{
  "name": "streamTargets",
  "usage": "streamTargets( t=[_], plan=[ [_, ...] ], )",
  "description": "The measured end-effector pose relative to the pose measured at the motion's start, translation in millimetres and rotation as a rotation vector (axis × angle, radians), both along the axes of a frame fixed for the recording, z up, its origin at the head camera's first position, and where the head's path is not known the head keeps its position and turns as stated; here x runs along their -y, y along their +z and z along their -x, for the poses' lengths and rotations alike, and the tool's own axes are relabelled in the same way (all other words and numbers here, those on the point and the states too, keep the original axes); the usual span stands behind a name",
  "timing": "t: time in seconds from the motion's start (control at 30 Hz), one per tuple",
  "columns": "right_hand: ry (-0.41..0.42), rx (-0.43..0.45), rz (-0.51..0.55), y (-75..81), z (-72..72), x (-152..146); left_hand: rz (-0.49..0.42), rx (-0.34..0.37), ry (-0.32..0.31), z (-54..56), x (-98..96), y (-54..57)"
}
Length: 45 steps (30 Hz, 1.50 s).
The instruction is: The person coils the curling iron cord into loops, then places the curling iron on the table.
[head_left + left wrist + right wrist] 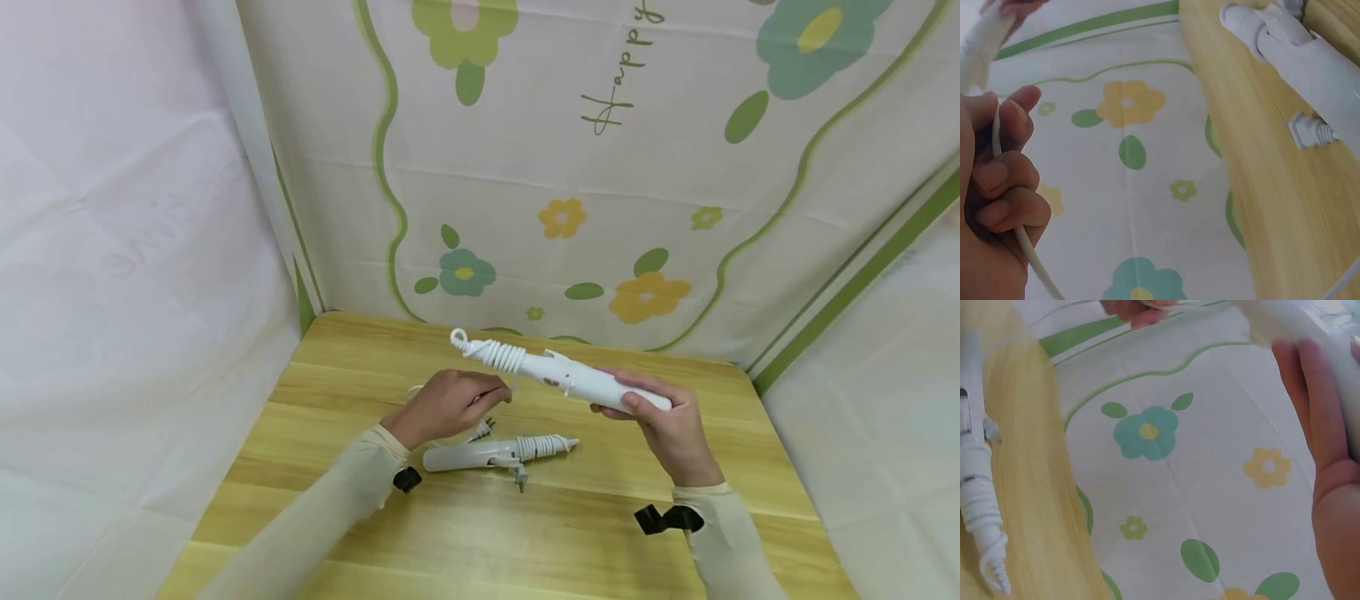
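My right hand (pixel 675 429) grips a white hair-styling iron (pixel 600 385) by its smooth end, holding it tilted above the table. White cord is wound in several turns around the iron's other end, which points left. Left of that end, my left hand (pixel 450 404) has its fingers curled round a thin white cord (pixel 1040 270), pinched between thumb and forefinger in the left wrist view. A second white hair-styling iron (pixel 461 457) lies on the table below, its cord wound round its right end, also seen in the right wrist view.
A two-pin plug (pixel 483 429) lies just behind the second iron, and another plug (pixel 521 477) sits at its front side. The wooden table (pixel 600 542) is bordered at the back by a flowered cloth (pixel 517 167), with pale cloth walls at both sides.
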State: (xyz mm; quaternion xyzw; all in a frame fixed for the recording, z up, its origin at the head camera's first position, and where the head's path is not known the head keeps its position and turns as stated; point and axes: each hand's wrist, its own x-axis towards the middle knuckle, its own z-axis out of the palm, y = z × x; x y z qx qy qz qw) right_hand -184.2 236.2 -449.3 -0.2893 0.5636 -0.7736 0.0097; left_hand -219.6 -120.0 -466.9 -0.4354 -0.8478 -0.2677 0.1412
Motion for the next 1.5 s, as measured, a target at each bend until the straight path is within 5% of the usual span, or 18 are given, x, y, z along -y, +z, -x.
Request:
streamTargets(
  t=[0.2,0.47,0.63,0.83,1.03,1.23,1.5],
  plan=[
    [-0.189,0.044,-0.068,0.5,1.0,6.0,-0.066,0.047,0.016,-6.3,-4.8,8.8],
    [-0.205,-0.006,-0.032,-3.5,1.2,6.3,-0.081,0.053,0.006,-9.8,-5.8,9.4],
    [-0.294,0.009,-0.099,-3.1,0.6,6.4,-0.069,0.066,0.033,-10.5,-3.1,8.2],
    [-0.347,-0.044,-0.192,-12.2,7.5,-2.9,-0.043,0.020,0.082,-6.9,6.9,19.3],
    [-0.262,-0.043,-0.300,-26.5,6.7,-7.8,-0.058,-0.083,0.041,3.9,18.7,33.1],
    [-0.117,0.037,-0.434,-23.9,2.2,-1.8,-0.078,-0.184,-0.012,13.3,27.1,38.5],
    [0.074,0.080,-0.469,-17.7,-3.9,5.5,-0.080,-0.144,-0.086,19.4,26.7,33.6]
  ],
)
